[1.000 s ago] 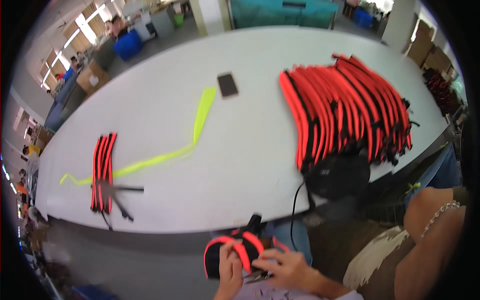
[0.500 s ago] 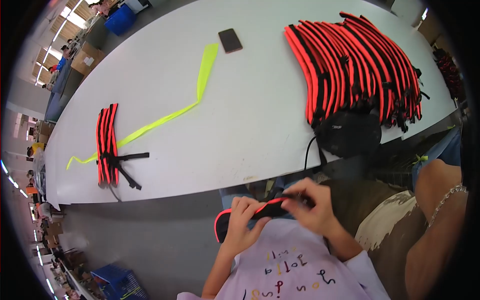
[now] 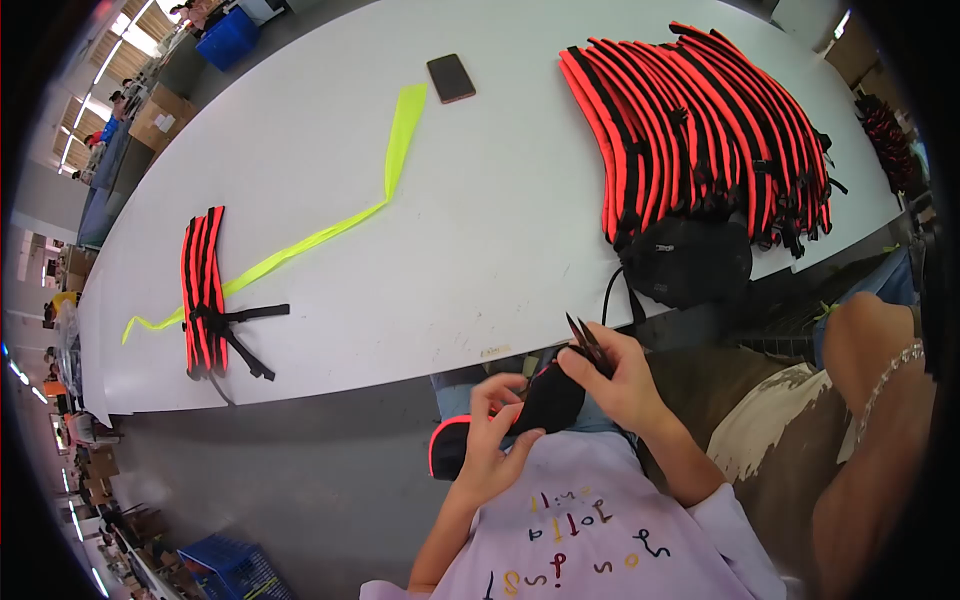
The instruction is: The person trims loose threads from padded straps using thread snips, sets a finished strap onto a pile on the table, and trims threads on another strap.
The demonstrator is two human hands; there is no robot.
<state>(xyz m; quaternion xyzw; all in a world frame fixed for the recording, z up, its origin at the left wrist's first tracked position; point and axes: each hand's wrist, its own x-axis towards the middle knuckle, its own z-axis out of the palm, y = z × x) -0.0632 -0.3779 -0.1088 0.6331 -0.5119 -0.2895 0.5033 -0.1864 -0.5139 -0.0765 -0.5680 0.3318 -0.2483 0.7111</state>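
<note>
Over my lap, my left hand (image 3: pixel 490 437) grips a black padded strap with red edging (image 3: pixel 553 402); one end of it curls out to the left of the hand. The fingers of my right hand (image 3: pixel 622 382) are closed around dark, pointed thread snips (image 3: pixel 586 340), whose blades stick up and are slightly apart. That hand's thumb also lies against the upper end of the strap. Part of the strap is covered by my fingers.
Red-and-black straps (image 3: pixel 690 140) lie in a large row on the white table (image 3: pixel 480 230), beside a black pouch (image 3: pixel 690 262). A smaller strap bundle (image 3: pixel 203 290), a yellow-green ribbon (image 3: pixel 335 232) and a phone (image 3: pixel 451 78) lie further left. Another person's arm (image 3: pixel 865 430) is at right.
My right hand has slowed from a blur, and the snips now show with their tips upward. The strap has turned, so more of its black face is visible between my hands.
</note>
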